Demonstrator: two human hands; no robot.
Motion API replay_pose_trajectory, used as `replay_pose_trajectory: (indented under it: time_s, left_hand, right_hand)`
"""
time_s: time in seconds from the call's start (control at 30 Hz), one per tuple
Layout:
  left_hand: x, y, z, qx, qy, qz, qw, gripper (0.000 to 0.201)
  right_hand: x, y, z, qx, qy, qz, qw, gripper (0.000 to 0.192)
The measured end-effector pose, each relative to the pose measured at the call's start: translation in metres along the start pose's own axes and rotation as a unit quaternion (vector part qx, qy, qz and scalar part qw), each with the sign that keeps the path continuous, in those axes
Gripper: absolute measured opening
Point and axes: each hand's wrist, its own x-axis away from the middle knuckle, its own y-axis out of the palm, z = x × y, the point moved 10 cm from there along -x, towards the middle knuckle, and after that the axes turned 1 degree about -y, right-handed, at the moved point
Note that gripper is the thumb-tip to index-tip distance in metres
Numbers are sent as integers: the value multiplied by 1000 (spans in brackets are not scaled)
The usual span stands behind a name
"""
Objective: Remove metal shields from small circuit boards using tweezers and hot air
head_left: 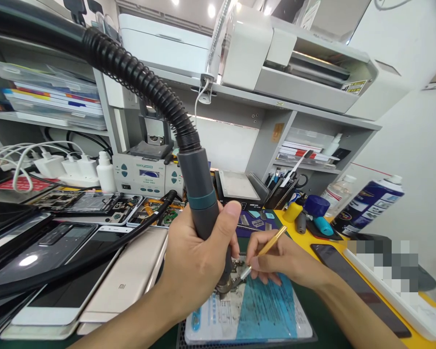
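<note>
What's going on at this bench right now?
A person's left hand grips a hot air wand on a black ribbed hose, nozzle pointed down at a small board. The right hand holds gold tweezers with the tips at the same spot. Phones lie to the left.

The back of the pale gold phone [125, 278] lying face down at the left bears the small logo "MI". Print on the spray can [366, 206], the yellow printer sticker [354, 87] and the blue sheet [254, 310] is too small to read
</note>
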Motion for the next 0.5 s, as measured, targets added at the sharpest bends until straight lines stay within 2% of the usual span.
replay_pose_trajectory:
  time_s: [0.5]
  left_hand:
    - [0, 0, 2, -12, 4, -1, 1000, 38]
  right_hand:
    - [1, -1, 0, -2, 0, -1, 1000, 13]
